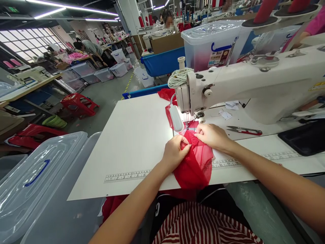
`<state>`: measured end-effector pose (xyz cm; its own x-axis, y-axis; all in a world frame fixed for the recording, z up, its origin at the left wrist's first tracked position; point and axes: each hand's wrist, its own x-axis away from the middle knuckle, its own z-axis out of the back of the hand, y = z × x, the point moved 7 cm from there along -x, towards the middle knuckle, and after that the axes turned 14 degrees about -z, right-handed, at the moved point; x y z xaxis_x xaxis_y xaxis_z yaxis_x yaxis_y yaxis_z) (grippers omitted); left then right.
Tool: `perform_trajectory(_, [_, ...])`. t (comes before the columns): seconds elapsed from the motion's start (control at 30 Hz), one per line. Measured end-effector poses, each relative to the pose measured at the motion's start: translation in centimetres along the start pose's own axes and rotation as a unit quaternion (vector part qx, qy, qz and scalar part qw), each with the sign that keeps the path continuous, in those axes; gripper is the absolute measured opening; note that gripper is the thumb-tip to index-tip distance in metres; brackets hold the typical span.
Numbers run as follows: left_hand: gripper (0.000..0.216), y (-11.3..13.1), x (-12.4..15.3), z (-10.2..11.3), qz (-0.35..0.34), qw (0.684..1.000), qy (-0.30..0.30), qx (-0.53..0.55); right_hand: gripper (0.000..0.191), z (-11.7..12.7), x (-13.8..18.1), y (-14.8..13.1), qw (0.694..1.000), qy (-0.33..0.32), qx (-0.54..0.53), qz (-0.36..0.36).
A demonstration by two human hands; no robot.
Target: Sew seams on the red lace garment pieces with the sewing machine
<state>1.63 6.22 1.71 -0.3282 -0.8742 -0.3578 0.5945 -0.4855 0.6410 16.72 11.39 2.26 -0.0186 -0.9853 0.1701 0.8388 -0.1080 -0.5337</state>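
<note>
The wide white worktable (132, 135) with a ruler strip printed along its near edge stretches in front of me, and the big white industrial sewing machine (254, 81) stands across its right half, a coil of pale cord wound on top of its head. Left of the table sits a clear plastic storage bin with a blue-handled lid (38, 173), and a second clear lidded bin (213, 40) stands behind the machine. The sheer red mesh and lace fabric (195, 162) lies at the table's near edge, just in front of the needle area, with its lower part hanging over the edge toward my striped lap and another red length trailing out behind the machine head. My left hand (174, 153) is curled, its fingers pinched together on the left side of the fabric. My right hand (213, 135) lies on the fabric's upper right part, fingers closed onto the lace just below the presser foot. A pair of small red-handled thread snips (244, 130) rests on the table to the right of my right hand, apart from it.
</note>
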Motion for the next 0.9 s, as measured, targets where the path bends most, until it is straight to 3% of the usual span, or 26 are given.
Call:
perform_trajectory(0.33, [0.012, 0.1, 0.0, 0.2, -0.020, 1.000, -0.014, -0.001, 0.008, -0.3, 0.3, -0.2, 0.998, 0.033, -0.018, 0.058])
perform_trajectory(0.43, [0.015, 0.0, -0.1, 0.2, -0.023, 1.000, -0.015, 0.006, 0.012, 1.1, 1.2, -0.4, 0.993, 0.088, 0.015, 0.080])
perform_trajectory(0.5, [0.015, -0.1, -0.1, 0.2, -0.022, 1.000, -0.017, 0.009, 0.017, 1.5, 2.2, -1.1, 0.984, 0.118, 0.014, 0.132])
perform_trajectory(0.6, [0.015, -0.2, 0.0, 0.2, -0.019, 0.999, -0.021, 0.016, 0.021, -0.1, 3.6, -2.4, 0.971, 0.055, -0.038, 0.232])
perform_trajectory(0.73, [0.017, 0.2, -0.2, 0.3, -0.018, 0.999, -0.037, 0.024, 0.020, -2.0, 3.8, -2.1, 0.970, 0.022, -0.029, 0.240])
perform_trajectory(0.9, [0.021, 0.1, -1.6, 1.1, -0.025, 0.991, -0.098, -0.084, 0.029, -2.1, 3.6, -1.5, 0.956, -0.002, 0.004, 0.295])
